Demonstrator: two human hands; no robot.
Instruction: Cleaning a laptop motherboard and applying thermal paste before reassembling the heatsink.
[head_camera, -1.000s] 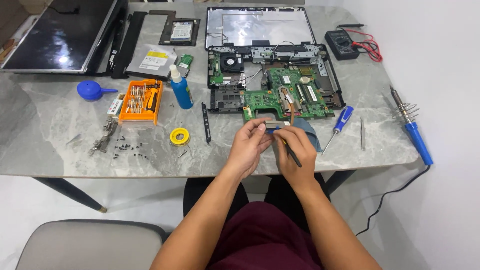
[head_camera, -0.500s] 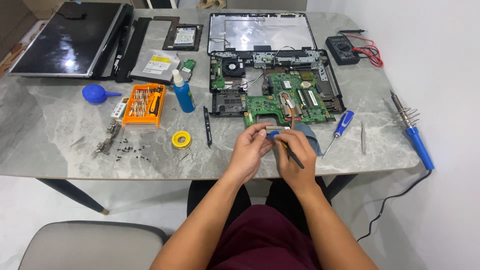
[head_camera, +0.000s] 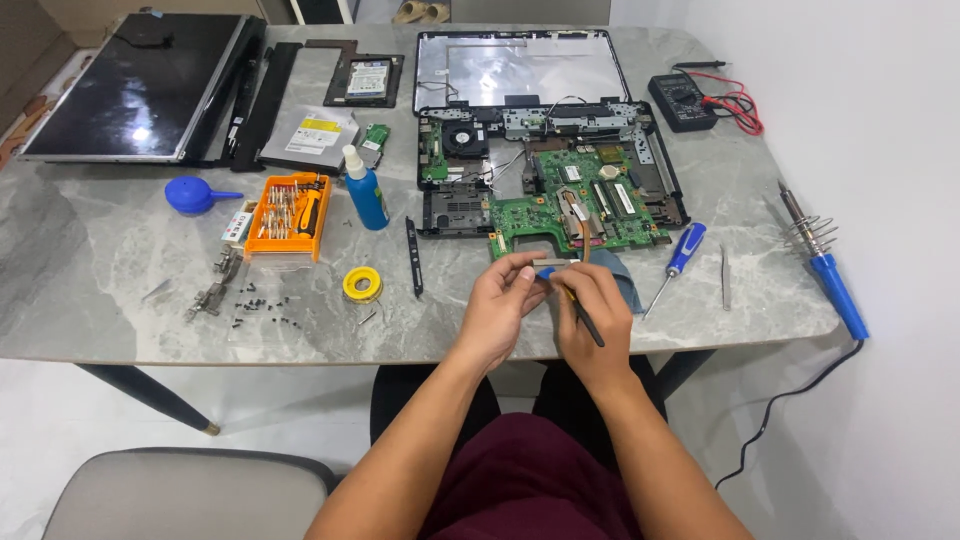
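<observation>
Currently both hands are together at the near edge of the tabletop (head_camera: 90, 270), just this side of the green circuit board (head_camera: 590, 205). Left hand (head_camera: 500, 305) has its grip pressed together on a small flat metal part (head_camera: 552, 264) with a blue bit at one end, thumb and fingertips pinching it from the left. Right hand (head_camera: 590, 315) is closed around a thin black tool (head_camera: 583, 322), held like a pen, tip up against the metal part; the tip itself is too small to make out. A grey cloth (head_camera: 620, 280) lies under and just right of the right hand.

Around them:
- blue-handled screwdriver (head_camera: 678, 258) to the right of the hands, lying at an angle
- tweezers (head_camera: 725, 277) just right of that
- blue soldering iron (head_camera: 825, 262) with its coil stand near the right edge, well apart from the hands
- multimeter (head_camera: 682, 100) with red leads at far right
- opened laptop base (head_camera: 455, 185) carries the circuit board, with a fan at its far left
- yellow roll of tape (head_camera: 362, 285) and a black strip (head_camera: 413, 256) to the left of the hands
- blue bottle (head_camera: 365, 190) and orange bit set (head_camera: 288, 214) farther left
- loose screws (head_camera: 262, 303) on the near left
- blue blower (head_camera: 190, 194) and detached screen (head_camera: 140, 88) at far left.
</observation>
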